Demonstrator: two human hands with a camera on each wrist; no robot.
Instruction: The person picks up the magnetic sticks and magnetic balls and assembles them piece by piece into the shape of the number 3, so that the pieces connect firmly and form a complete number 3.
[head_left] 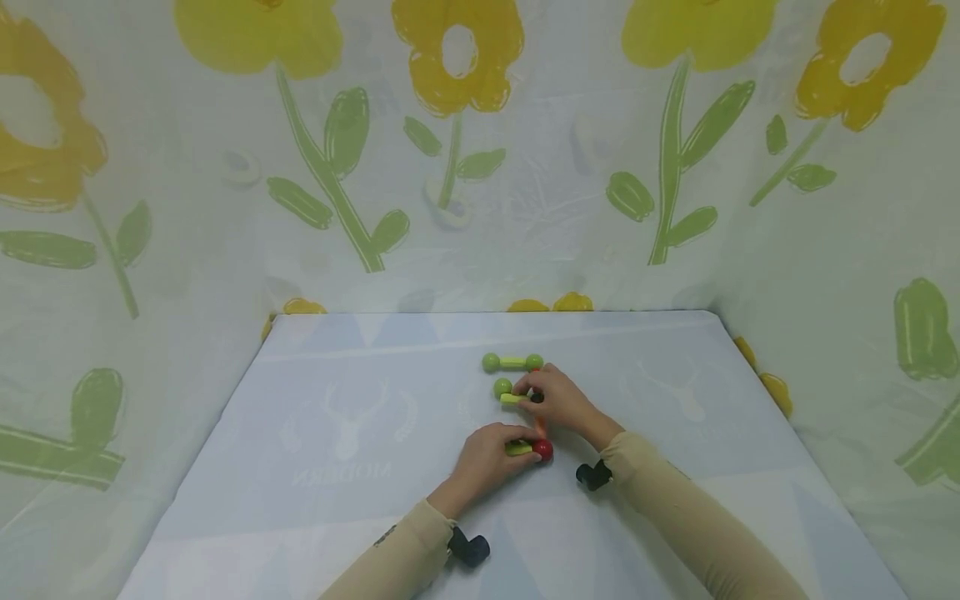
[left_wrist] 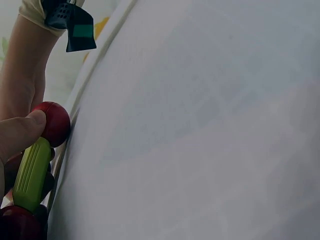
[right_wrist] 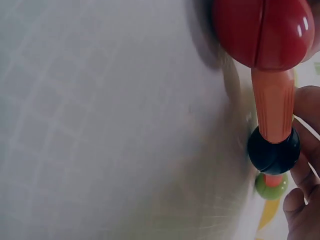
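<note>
Balls joined by short rods, like a magnetic building toy, lie on the table. My left hand [head_left: 491, 454] pinches a red ball [head_left: 542, 450] at the near corner; its thumb presses that ball in the left wrist view, where a yellow-green rod [left_wrist: 31, 175] runs to a second red ball [left_wrist: 21, 223]. My right hand [head_left: 561, 402] pinches a loose-looking yellow-green rod [head_left: 512, 399] beside the black ball [right_wrist: 274, 150]. Orange rods [right_wrist: 273, 105] link the red, black and green balls [right_wrist: 271, 186]. Whether the right rod touches the black ball, I cannot tell.
At the far end, a yellow-green rod [head_left: 513, 362] joins two green balls. Another green ball [head_left: 502, 387] sits just behind the pinched rod. Black wrist-camera mounts [head_left: 468, 548] hang from both sleeves. A flowered curtain [head_left: 525, 208] surrounds the white table [head_left: 337, 500].
</note>
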